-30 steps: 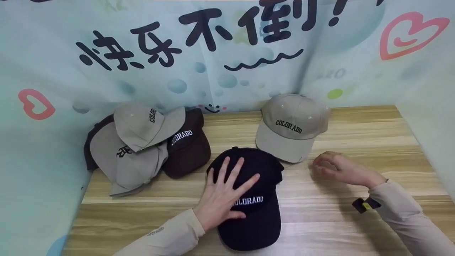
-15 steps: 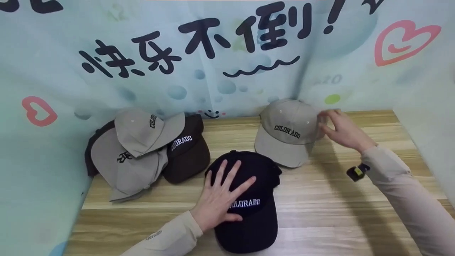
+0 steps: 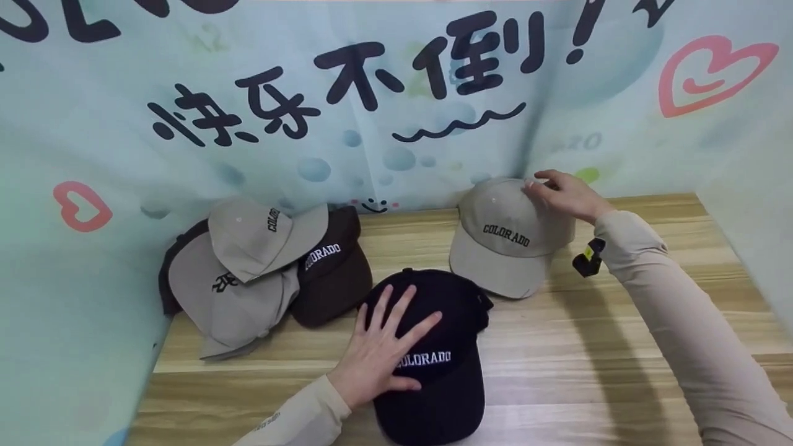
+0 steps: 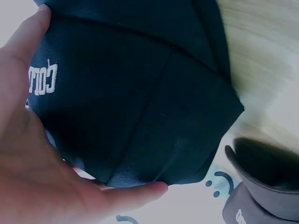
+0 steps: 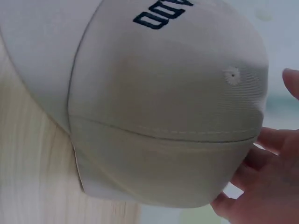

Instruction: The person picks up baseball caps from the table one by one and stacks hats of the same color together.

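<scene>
A navy cap (image 3: 433,406) with white COLORADO lettering lies on the table, brim toward the near edge. My left hand (image 3: 372,356) rests on its crown with the fingers spread; in the left wrist view the thumb lies along one side of the navy cap (image 4: 126,98) and a finger along another. Behind it, to the right, sits a beige cap (image 3: 502,210) with dark COLORADO lettering. At the back of its crown is my right hand (image 3: 570,195). The right wrist view shows its fingers (image 5: 271,137) right at the beige cap's (image 5: 163,102) edge, the thumb raised apart.
At the back left is a heap: a beige cap (image 3: 248,232) on top, a grey-beige cap (image 3: 198,291) with a black monogram, a dark brown cap (image 3: 337,279), and a dark edge behind. A printed cloth (image 3: 279,173) stands behind the wooden table (image 3: 545,384).
My right hand has moved from the right of the beige cap up to the back of its crown. My left hand stays spread on the navy cap. The head view has shifted slightly.
</scene>
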`<control>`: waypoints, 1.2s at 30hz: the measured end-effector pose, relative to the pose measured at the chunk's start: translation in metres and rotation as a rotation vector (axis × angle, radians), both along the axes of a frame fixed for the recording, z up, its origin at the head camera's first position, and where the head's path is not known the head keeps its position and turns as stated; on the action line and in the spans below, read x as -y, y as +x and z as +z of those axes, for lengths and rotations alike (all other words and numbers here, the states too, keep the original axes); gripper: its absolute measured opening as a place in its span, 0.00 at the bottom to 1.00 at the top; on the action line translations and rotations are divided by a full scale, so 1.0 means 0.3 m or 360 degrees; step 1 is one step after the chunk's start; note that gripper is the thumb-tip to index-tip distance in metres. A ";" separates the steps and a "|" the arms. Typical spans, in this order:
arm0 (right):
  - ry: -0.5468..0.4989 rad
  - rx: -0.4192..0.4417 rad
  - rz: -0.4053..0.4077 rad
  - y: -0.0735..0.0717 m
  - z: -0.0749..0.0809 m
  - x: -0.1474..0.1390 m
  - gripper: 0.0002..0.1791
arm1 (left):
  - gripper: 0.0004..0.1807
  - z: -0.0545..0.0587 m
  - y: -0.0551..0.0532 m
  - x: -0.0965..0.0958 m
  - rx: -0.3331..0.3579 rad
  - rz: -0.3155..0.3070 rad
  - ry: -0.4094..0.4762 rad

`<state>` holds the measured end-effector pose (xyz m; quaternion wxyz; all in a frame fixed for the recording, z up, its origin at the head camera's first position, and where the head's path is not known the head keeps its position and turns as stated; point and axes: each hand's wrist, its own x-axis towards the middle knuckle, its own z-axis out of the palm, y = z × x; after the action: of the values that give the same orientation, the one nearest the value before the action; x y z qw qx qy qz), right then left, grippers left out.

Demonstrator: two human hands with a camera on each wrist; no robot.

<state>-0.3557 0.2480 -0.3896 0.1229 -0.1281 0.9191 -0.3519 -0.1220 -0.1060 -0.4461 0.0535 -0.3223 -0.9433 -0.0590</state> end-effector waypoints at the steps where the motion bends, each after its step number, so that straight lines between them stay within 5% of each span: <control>1: -0.0028 -0.0003 -0.0027 -0.001 0.004 0.001 0.40 | 0.61 -0.001 -0.002 0.000 0.0009 -0.0002 0.0009; 8: -0.0159 -0.0147 -0.0089 0.029 0.061 0.005 0.26 | 0.61 -0.001 -0.012 0.002 0.0071 0.0019 0.0024; 17: -0.0058 -0.0204 0.0262 0.131 0.184 -0.035 0.10 | 0.61 -0.003 -0.013 0.004 0.0109 0.0018 0.0022; 28: 0.0166 -0.0296 0.0536 0.256 0.330 -0.102 0.10 | 0.61 -0.006 -0.018 0.001 0.0124 0.0014 0.0045; 36: 0.0184 -0.0097 0.0663 0.289 0.310 -0.146 0.10 | 0.61 -0.004 -0.016 0.003 0.0137 0.0030 0.0080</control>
<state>-0.2690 0.2918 -0.2966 0.1722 -0.3186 0.8946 -0.2616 -0.1267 -0.1068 -0.4473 0.0215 -0.3092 -0.9459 -0.0958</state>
